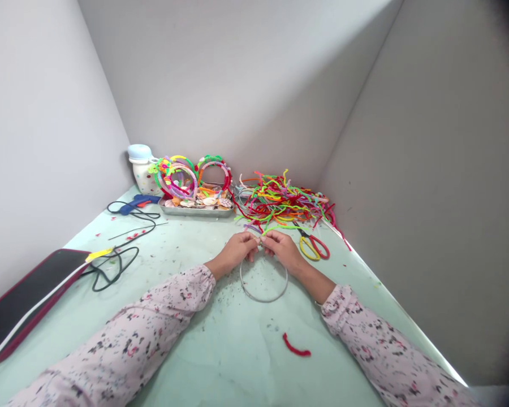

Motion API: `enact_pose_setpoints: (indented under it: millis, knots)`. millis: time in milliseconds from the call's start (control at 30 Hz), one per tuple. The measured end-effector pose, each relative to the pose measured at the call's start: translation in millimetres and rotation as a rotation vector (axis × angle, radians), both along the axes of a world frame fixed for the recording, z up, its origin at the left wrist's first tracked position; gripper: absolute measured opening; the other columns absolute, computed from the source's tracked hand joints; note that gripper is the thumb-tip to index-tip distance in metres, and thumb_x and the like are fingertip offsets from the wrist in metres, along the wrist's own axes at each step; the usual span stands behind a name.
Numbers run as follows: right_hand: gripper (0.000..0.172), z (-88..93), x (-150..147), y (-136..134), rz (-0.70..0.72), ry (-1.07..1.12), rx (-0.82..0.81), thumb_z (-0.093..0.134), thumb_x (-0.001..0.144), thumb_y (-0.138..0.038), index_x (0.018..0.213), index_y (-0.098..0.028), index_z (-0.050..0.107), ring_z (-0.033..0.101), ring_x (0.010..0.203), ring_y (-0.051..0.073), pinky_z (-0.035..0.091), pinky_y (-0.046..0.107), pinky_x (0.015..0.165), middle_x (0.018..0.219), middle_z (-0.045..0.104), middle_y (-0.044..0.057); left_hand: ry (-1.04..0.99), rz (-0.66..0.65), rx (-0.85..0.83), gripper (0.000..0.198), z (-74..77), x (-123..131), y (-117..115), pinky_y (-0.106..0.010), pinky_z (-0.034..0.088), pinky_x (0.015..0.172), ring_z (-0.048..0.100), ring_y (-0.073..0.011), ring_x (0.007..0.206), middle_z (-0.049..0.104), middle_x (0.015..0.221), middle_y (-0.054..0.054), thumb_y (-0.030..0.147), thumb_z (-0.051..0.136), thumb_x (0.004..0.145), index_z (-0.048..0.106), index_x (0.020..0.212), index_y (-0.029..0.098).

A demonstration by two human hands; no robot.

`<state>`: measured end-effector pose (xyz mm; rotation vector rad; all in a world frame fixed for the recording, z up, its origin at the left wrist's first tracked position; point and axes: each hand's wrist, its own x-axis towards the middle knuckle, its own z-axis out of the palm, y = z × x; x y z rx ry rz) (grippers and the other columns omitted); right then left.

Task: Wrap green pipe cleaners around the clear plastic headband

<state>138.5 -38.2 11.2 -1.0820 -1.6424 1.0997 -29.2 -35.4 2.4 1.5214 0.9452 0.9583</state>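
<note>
A thin grey wire ring (pixel 263 301) hangs toward me from my fingertips, its lower curve over the green tabletop. My left hand (pixel 236 250) pinches the ring's top, thumb and fingers pressed together. Touching it there, my right hand (pixel 282 250) is closed in a pinch on a light green pipe cleaner (pixel 286 228), whose free end points right. Just beyond the fingertips shows a bit of purple pipe cleaner (pixel 253 228). The exact join between ring and green pipe cleaner is hidden by my fingers. A short red pipe cleaner piece (pixel 296 346) lies nearer me.
Scissors (pixel 314 247) lie right of my right hand. Behind are a pipe cleaner pile (pixel 284 198) and a metal tray (pixel 195 212) with shells and decorated rings. At left are a blue glue gun (pixel 136 204), a black cord (pixel 121 271), a white jar (pixel 143 172) and a dark board (pixel 34 294).
</note>
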Motion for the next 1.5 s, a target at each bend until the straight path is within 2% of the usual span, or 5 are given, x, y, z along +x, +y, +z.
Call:
enact_pose_setpoints:
  millis: [400,1500]
  knots:
    - [0.021,0.1,-3.6,-1.1,-0.062,0.011,-0.009,0.056,0.079,-0.035,0.067,-0.017,0.055,0.046,0.052,0.011,0.037,0.024,0.053,0.055,0.050,-0.004,-0.027,0.032,-0.043,0.019,-0.3,2.3,2.3,-0.021,0.037,0.047,0.050,-0.0085,0.043,0.057,0.056,0.001,0.032,0.054,0.076,0.054,0.067,0.015]
    - [0.022,-2.9,-1.7,0.6,-0.060,-0.044,0.034,0.054,0.081,-0.036,0.068,-0.018,0.054,0.044,0.049,0.011,0.035,0.024,0.051,0.053,0.050,-0.004,-0.035,0.034,-0.036,0.015,1.9,3.1,0.5,-0.021,0.039,0.046,0.048,-0.0076,0.043,0.055,0.056,0.002,0.028,0.051,0.075,0.052,0.066,0.015]
